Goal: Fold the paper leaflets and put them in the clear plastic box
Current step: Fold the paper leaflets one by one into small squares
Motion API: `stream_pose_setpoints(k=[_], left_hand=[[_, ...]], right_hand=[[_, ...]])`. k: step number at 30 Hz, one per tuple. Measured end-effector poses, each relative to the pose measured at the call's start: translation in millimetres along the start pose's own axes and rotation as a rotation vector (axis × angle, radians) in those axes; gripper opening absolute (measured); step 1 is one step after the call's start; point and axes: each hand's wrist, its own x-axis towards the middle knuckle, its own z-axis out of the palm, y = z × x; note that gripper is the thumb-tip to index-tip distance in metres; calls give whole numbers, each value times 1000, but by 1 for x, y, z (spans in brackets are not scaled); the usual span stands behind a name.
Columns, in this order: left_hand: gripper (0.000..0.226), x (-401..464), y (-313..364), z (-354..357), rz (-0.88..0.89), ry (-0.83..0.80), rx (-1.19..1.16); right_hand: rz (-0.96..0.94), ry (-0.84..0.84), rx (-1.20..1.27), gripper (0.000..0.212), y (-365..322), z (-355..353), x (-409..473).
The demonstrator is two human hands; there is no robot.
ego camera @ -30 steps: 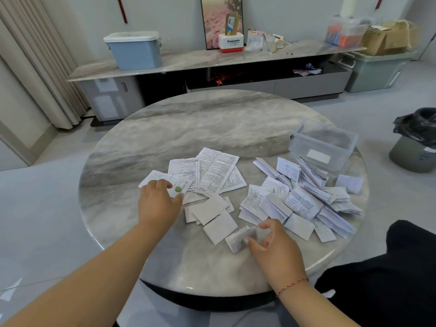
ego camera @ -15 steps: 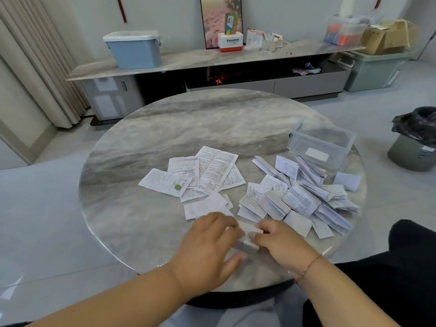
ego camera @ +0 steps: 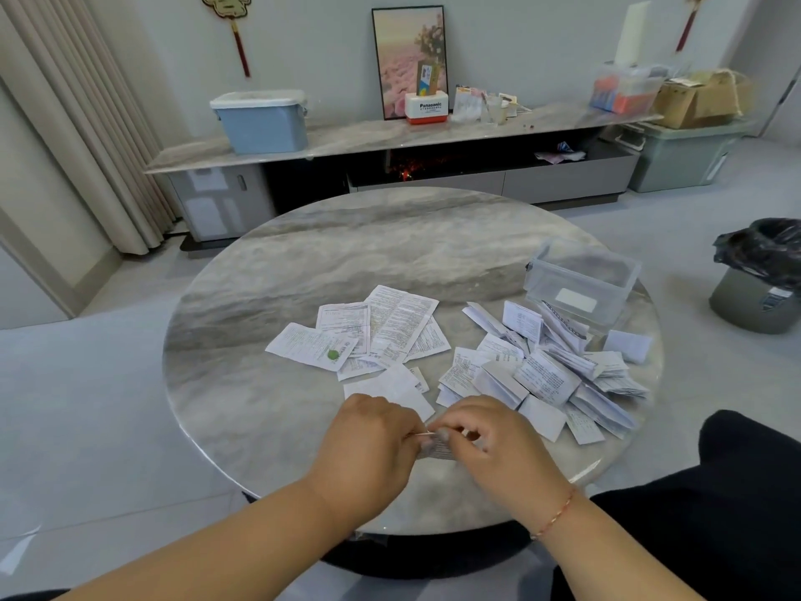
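Paper is pinched between both hands at the near edge of the marble tabletop [ego camera: 268, 418]: the left hand [ego camera: 368, 448] and the right hand [ego camera: 498, 448] meet with fingers curled on one small leaflet [ego camera: 435, 446], held just above the surface. Just beyond the left hand lie flat, unfolded sheets [ego camera: 390, 327], while beyond and to the outer side of the right hand a heap of folded leaflets [ego camera: 546, 370] spreads out. Farther still past that heap, the clear plastic box [ego camera: 581, 281] stands open-topped with a white label on its near wall; whether anything lies inside I cannot tell.
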Motion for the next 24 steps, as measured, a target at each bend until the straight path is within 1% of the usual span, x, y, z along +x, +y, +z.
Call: stream_pose_setpoints(k=[2,5,8,11,13,16,18,20,22,24], left_hand=[[23,1,3,-4,-77,-39,-63],[22,0,8,-8,-94,-22,-76],[22,0,11,-14,-173,-11,-158],[17,2,10,-18,-259,21,-250],[19,3,10,-18,-340,33,-299],[21,5,9,-18,-473,69,-388],[19,5,12,-18,-471,49,-441],[17,5,17,-19,-406,-5,-462],[15,7,19,-20,-301,-77,-396],[14,10,18,-23,-218,-138,-317]], right_hand=[[-62,-5,-66,14,3,5,-1],[-95,42,-72,11,1,11,-3],[-69,63,-33,17,1,8,-2],[-26,74,-23,13,2,-1,-1],[5,101,-11,10,4,-4,-2],[94,126,132,22,4,-6,-2],[118,85,205,16,0,-5,0],[81,75,152,13,-2,-2,0],[7,70,45,27,-1,-1,1],[-46,69,3,40,1,-2,0]])
